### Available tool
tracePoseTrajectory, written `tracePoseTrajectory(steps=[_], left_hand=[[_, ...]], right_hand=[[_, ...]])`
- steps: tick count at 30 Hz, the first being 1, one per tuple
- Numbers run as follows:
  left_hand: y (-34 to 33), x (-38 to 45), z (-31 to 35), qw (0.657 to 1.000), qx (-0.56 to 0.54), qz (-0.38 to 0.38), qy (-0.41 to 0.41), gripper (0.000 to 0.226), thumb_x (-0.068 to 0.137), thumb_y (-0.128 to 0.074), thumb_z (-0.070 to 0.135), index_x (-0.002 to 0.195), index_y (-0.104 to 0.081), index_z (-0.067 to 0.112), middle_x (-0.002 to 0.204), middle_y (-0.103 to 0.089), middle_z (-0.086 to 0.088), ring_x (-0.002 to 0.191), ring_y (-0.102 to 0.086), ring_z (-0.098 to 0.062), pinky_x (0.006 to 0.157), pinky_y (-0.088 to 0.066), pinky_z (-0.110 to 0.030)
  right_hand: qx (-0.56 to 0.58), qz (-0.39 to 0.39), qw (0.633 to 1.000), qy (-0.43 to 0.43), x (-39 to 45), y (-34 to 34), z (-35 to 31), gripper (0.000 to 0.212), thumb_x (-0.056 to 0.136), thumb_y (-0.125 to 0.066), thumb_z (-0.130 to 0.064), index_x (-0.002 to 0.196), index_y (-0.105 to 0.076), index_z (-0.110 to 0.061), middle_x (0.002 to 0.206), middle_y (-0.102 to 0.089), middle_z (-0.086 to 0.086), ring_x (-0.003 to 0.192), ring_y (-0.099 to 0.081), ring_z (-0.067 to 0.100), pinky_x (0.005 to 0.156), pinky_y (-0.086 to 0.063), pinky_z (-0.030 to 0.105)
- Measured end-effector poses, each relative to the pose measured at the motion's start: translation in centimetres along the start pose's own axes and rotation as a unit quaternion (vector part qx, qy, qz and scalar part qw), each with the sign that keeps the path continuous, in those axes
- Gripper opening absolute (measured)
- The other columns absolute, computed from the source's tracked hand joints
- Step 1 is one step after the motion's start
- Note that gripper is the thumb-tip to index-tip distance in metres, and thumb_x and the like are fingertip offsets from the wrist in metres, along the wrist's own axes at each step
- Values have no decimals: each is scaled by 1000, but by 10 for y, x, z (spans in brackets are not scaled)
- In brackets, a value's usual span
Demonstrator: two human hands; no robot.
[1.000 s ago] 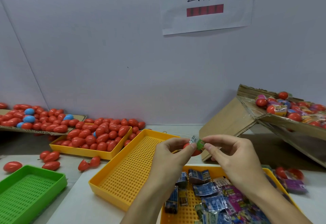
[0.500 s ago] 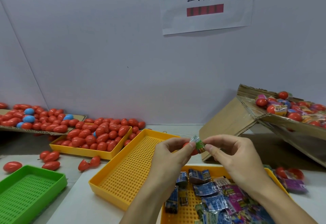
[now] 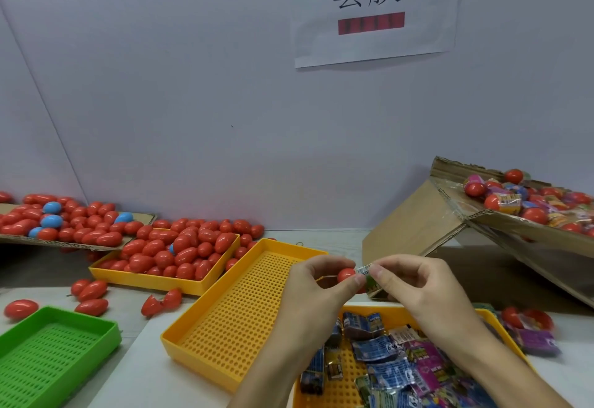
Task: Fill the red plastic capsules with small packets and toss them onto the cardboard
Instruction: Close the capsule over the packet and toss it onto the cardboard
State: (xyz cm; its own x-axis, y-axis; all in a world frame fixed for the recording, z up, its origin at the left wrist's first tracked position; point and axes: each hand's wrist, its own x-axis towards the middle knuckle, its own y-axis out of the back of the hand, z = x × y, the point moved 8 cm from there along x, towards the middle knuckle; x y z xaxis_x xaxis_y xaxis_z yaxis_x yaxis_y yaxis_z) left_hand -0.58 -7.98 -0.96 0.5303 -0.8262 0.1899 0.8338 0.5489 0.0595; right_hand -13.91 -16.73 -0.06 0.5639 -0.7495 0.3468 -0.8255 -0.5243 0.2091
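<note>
- Left hand (image 3: 316,282) pinches a red capsule (image 3: 346,275); right hand (image 3: 414,282) pinches a small packet (image 3: 366,274) against it.
- Both hands sit slightly lower than before.
- Packet tray (image 3: 475,314) lies below them, cardboard (image 3: 414,224) behind, to the right.

A plain pale lilac-grey wall (image 3: 193,102) rose behind and above the grip, evenly lit, meeting a second wall panel (image 3: 19,118) at a slanting seam far to the left, with a white paper sign (image 3: 373,12) bearing black characters and a red bar taped directly above, over a white tabletop (image 3: 144,353).
</note>
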Motion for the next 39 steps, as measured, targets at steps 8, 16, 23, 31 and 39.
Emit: tracePoseTrajectory(steps=[8, 16, 23, 31, 39], left_hand=[[-2, 0, 2, 999, 41, 0, -4, 17, 77, -83, 28, 92, -74, 27, 92, -75, 6, 89, -73, -10, 82, -58, -25], [-2, 1, 2, 999, 50, -13, -5, 22, 77, -84, 25, 95, -74, 23, 93, -76, 2, 90, -73, -15, 86, -59, -34], [-3, 1, 2, 999, 49, -18, -16, 20, 77, -83, 19, 94, -75, 23, 90, -76, 2, 88, -73, -15, 83, -60, -29], [-1, 2, 3, 1000, 21, 1, -19, 13, 82, -79, 23, 95, -76, 21, 91, -75, -3, 87, -73, -16, 80, -60, -27], [3, 3, -10, 995, -82, 27, 44, 8, 80, -80, 23, 88, -79, 21, 94, -77, -3, 96, -73, -18, 89, -58, -37]], right_hand=[[28, 36, 999, -29, 1, 4, 9, 5, 86, -71, -23, 88, -77, -24, 83, -76, -9, 80, -69, 4, 61, -52, 13], [7, 31, 999, -15, 0, 2, 5, 5, 84, -73, -24, 87, -77, -26, 83, -76, -9, 81, -70, 6, 68, -55, 16], [-16, 30, 999, -9, 0, 2, 3, 7, 83, -74, -23, 87, -76, -29, 85, -77, -10, 85, -70, 7, 78, -57, 26], [-43, 25, 999, 9, -3, -1, -3, 21, 87, -73, -16, 96, -73, -35, 93, -75, -18, 93, -69, 3, 89, -58, 37], [-153, 34, 986, 61, -8, -8, -13, 45, 81, -78, -32, 115, -57, -51, 103, -65, -25, 107, -58, 1, 94, -51, 31]])
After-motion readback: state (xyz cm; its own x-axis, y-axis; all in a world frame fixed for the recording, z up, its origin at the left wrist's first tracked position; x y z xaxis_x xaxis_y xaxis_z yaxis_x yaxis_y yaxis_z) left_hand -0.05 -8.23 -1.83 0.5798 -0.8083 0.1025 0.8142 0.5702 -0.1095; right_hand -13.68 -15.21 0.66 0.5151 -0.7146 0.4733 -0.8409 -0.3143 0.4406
